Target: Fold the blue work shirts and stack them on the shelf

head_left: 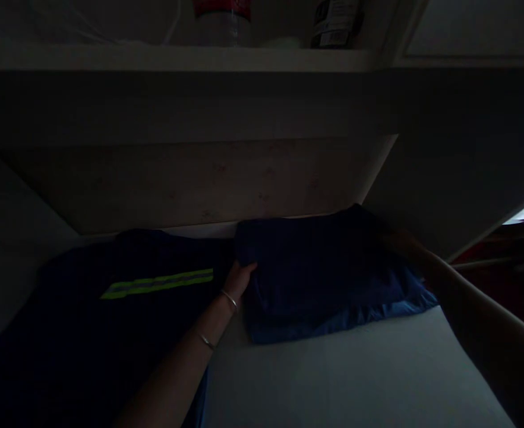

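A folded dark blue garment point(315, 267) lies at the back of a pale shelf board, its shinier blue underside showing along the front edge. My left hand point(243, 278) is closed on the garment's left edge, the thumb visible on top; two thin bangles circle that arm. At the right end of the same garment is my right hand point(398, 241), reaching in from the right. Its fingers are lost in the dark. Left of my left arm sits another dark blue garment point(155, 321) with a yellow-green and grey reflective stripe point(159, 282).
Above runs a shelf edge point(177, 59) holding a bottle with a red label point(223, 18) and a dark labelled container point(334, 24). Cabinet walls close in at left and right. The pale board point(346, 374) extends in front of the folded garment. Light enters at far right.
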The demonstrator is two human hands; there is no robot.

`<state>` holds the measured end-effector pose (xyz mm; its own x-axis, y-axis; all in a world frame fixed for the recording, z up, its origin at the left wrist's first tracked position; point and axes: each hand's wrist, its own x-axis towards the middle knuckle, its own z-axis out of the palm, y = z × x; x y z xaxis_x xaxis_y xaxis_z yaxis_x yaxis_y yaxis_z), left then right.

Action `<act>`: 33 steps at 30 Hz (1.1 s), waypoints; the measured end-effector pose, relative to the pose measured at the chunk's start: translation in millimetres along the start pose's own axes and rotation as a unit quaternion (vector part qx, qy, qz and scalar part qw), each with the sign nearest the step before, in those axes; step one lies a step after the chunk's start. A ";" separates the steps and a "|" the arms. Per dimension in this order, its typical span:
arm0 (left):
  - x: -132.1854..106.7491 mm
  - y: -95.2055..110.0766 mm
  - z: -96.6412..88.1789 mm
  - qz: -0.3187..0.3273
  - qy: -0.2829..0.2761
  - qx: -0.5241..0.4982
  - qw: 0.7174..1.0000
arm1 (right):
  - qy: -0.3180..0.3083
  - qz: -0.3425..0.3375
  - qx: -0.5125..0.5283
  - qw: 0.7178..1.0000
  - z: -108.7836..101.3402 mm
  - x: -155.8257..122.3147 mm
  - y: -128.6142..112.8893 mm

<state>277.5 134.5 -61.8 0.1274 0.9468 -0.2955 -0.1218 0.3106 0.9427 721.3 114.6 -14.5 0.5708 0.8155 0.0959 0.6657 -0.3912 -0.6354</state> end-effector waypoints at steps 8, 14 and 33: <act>-32.2 -49.3 -2.9 0.261 0.057 0.395 0.879 | 0.012 -0.054 -0.202 0.978 64.9 -58.5 25.4; -69.2 -74.9 -2.9 0.322 -0.166 0.600 0.714 | -0.139 -0.084 -0.284 0.945 111.7 -98.1 35.0; -102.5 -105.8 9.2 0.262 -0.207 0.601 0.726 | -0.171 -0.164 -0.389 0.890 101.9 -98.0 105.0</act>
<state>286.5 3.8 -129.9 0.6886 0.7251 -0.0091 0.6551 -0.6167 0.4366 686.3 37.1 -168.6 0.1941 0.9703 -0.1443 0.9768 -0.1776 0.1195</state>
